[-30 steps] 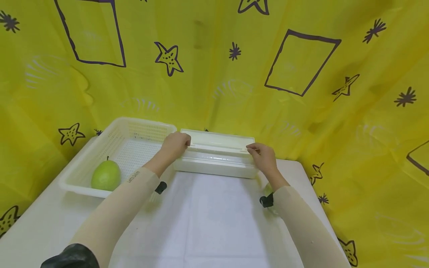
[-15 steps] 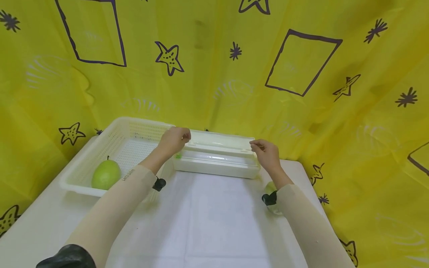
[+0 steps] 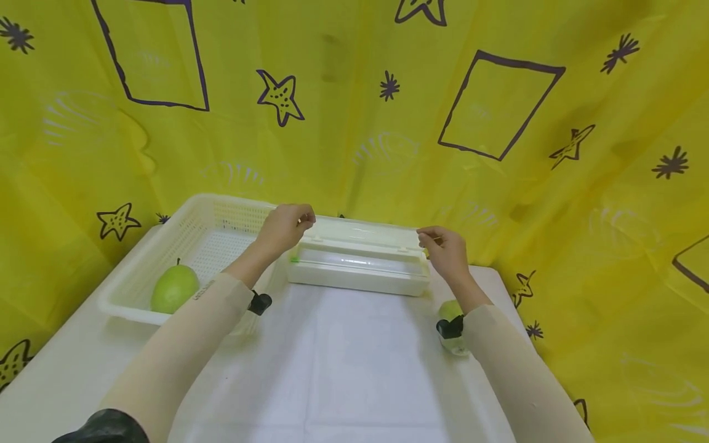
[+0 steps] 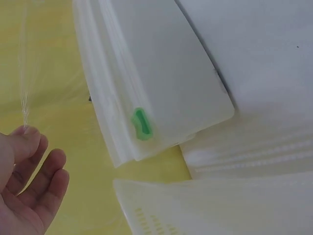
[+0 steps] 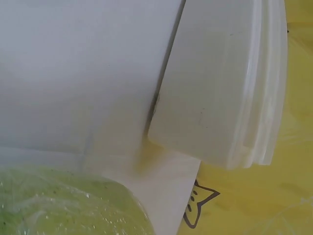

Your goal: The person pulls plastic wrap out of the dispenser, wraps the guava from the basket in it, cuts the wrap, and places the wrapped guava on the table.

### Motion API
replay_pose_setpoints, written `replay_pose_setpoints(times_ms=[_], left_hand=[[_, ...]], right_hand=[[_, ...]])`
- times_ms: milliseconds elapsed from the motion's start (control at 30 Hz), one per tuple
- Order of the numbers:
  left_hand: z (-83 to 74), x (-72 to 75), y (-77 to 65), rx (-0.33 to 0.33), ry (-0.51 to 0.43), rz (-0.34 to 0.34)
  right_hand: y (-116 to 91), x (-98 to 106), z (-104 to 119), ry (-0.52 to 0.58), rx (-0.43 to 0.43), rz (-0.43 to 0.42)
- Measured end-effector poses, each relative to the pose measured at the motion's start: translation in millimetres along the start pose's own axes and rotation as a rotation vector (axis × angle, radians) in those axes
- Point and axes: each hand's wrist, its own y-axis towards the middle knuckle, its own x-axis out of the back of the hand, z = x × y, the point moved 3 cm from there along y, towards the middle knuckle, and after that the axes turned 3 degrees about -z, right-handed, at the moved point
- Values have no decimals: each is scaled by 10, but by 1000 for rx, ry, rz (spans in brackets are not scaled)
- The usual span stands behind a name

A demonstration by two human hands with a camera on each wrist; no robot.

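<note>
"What's closest to us?"

"2 pale sleeves (image 3: 194,335), reaching in over a white table (image 3: 354,375). Under the right wrist sits a green fruit (image 5: 68,205) with shiny clear wrap over it, partly hidden by the arm."

"And over on the left?"

"A white basket (image 3: 130,315) with slotted sides. 1 green pear (image 3: 174,290), stem up, lies in its near end, just beside the left sleeve."

"Further off, then?"

"A long white box (image 3: 357,282) at the far side of the table, running left to right, its lid (image 3: 362,232) raised at the back. There's a small green piece (image 4: 142,125) at its left end (bright enough to catch my eye)."

"Where are the hands?"

"Well apart, raised near the 2 ends of the box. The left hand (image 3: 284,227) pinches a gathered bit of clear film (image 4: 24,105) between thumb and forefinger, its other fingers loosely bent. The right hand (image 3: 447,249) has thumb and fingertips together, pinching at the film's right side."

"So the film is between them?"

"Yes, above the box, though it's too clear for me to trace all the way across."

"And behind it all?"

"A yellow curtain (image 3: 354,135) printed with dark starfish and 4-sided outlines."
</note>
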Motion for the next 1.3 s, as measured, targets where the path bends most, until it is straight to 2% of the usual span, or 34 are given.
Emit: replay_pose_setpoints(times_ms=[267, 600, 900, 1133, 1300], left_hand=[[-45, 70, 30, -7, -24, -25], [-72, 132, 45, -28, -81, -93], [-190, 234, 56, -50, -122, -111], [-222, 328, 62, -85, -120, -131], [-238, 367, 58, -101, -167, -128]], right_hand=[[4, 100, 58, 2, 26, -30], [-3, 188, 135, 31, 23, -51], [-17, 275, 187, 64, 24, -57], [2, 339, 225, 83, 32, -69], [-4, 377, 252, 107, 35, -69]])
